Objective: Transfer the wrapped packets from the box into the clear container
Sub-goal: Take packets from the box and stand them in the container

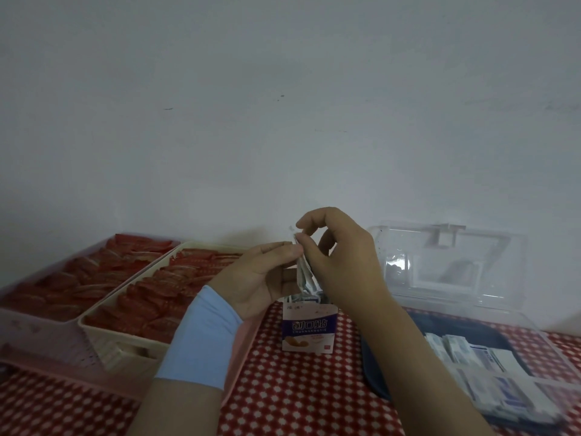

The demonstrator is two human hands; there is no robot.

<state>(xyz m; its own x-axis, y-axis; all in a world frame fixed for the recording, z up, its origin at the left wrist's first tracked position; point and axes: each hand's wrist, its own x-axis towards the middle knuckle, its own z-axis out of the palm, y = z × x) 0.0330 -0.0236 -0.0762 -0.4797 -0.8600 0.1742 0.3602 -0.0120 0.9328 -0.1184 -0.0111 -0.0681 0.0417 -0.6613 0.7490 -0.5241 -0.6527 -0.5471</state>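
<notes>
- A small stack of packets (306, 278) is held up between both hands, directly above the box (309, 330) and clear of its open top.
- The left hand (264, 273) is curled around the stack, and the stack's upper edge is pinched under the thumb; a light blue band (201, 341) is worn at the wrist.
- The right hand (341, 262) is closed on the top of the stack, with one wrapper edge pinched between thumb and forefinger; the other fingers are bent loosely.
- The white and purple box is stood upright on the tabletop (283, 398), just below both hands, and more wrappers can be seen in its mouth.
- The clear container (509, 339) is placed to the right of the right hand, partly behind that forearm, with its lid (456, 265) raised open.
- White and blue wrapped packets (478, 354) are already laid inside it.
- Two trays (103, 347) filled with red wrappers are set to the left of the left hand.
</notes>
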